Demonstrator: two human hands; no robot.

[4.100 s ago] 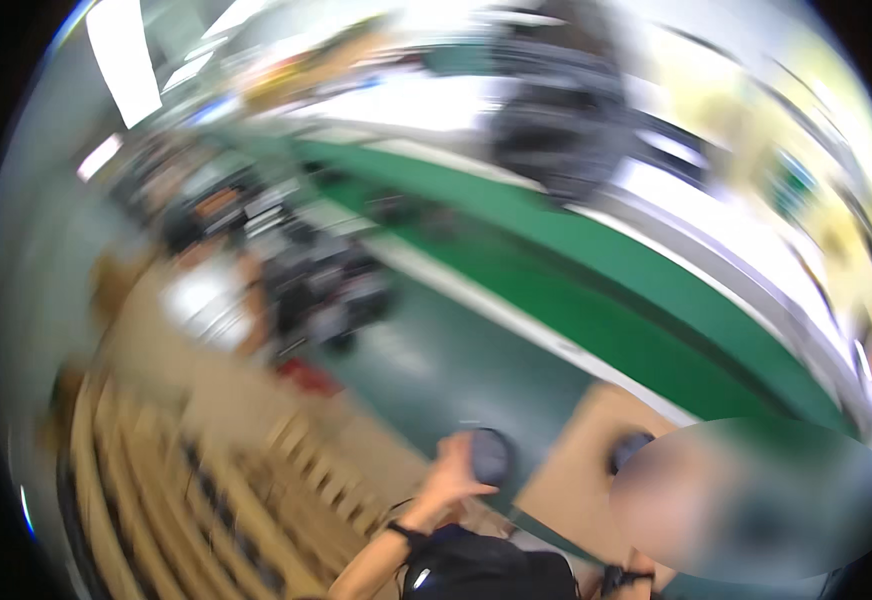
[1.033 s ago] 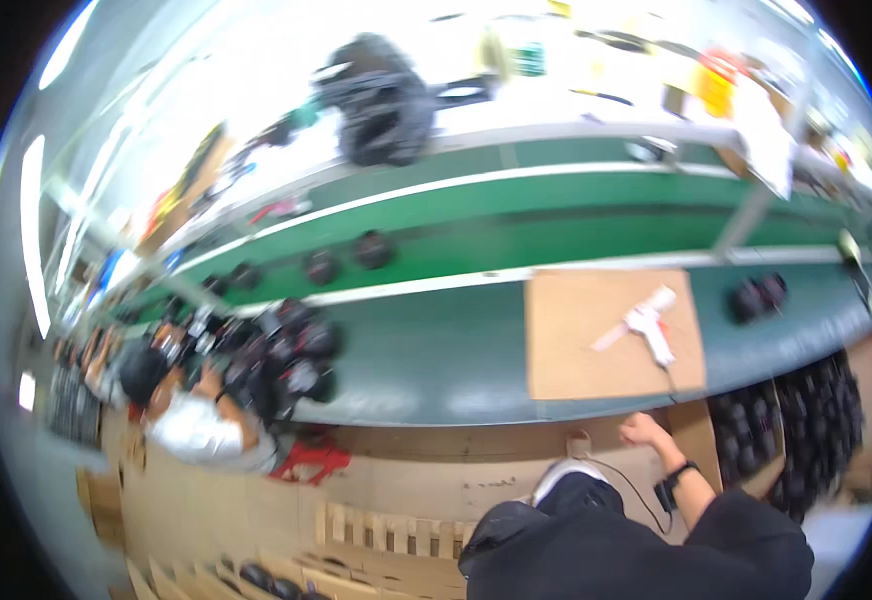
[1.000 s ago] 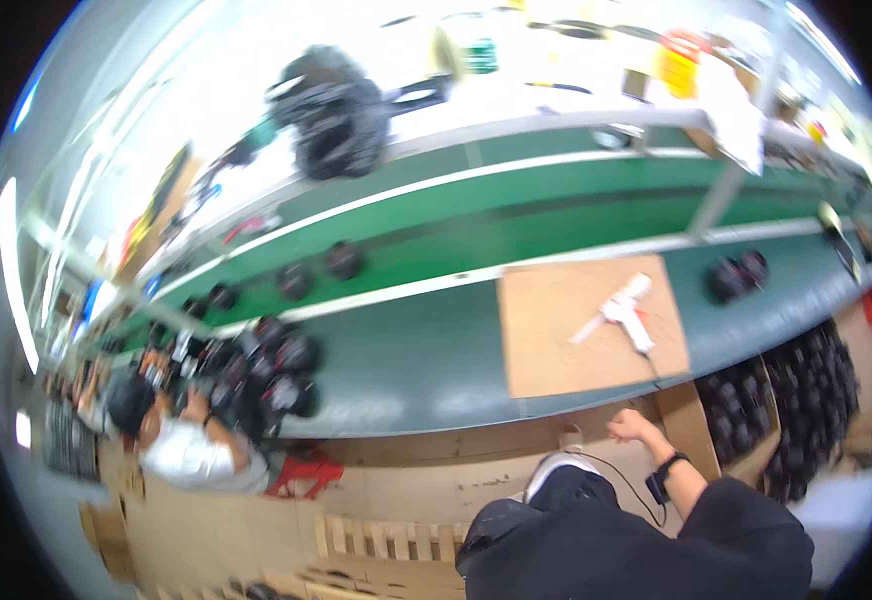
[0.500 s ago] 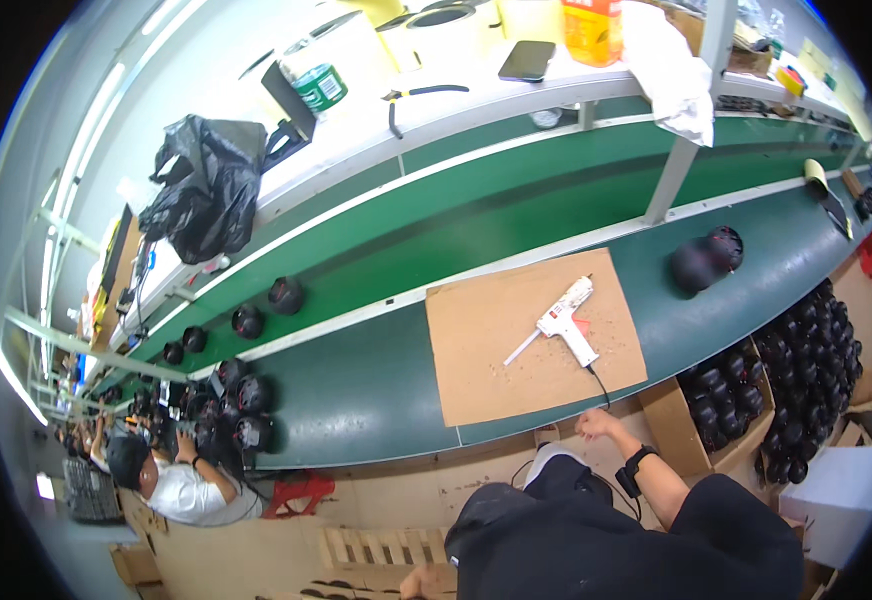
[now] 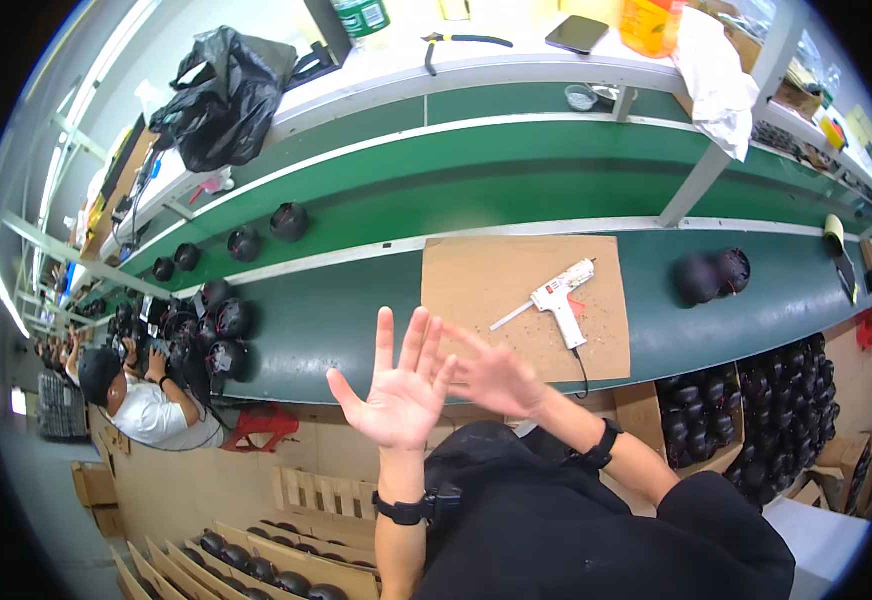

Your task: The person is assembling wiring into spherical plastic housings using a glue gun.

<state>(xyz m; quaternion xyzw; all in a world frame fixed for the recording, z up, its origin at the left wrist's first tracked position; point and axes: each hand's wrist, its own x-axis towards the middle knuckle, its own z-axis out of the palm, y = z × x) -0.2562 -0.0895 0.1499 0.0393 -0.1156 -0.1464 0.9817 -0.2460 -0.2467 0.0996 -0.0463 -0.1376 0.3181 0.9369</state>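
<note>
My left hand is raised in front of me, palm up, with its fingers spread and nothing in it. Beside it is my right hand, slightly smeared by motion, its fingers stretched out toward the left hand. Whether the fingertips touch I cannot tell. Both wrists carry black bands. Beyond the hands, a white glue gun with a red trigger and a glue stick lies on a brown cardboard sheet. The sheet rests on the green bench top.
Two dark round shells sit on the bench at right. More shells cluster at left beside a seated co-worker. Cartons of dark shells stand below right. Above is a white shelf with pliers and a phone.
Both hands have risen in front of me and come close together; the left was low at the bottom edge, the right near the bench edge. The view has shifted, and the glue gun stays on the cardboard.
</note>
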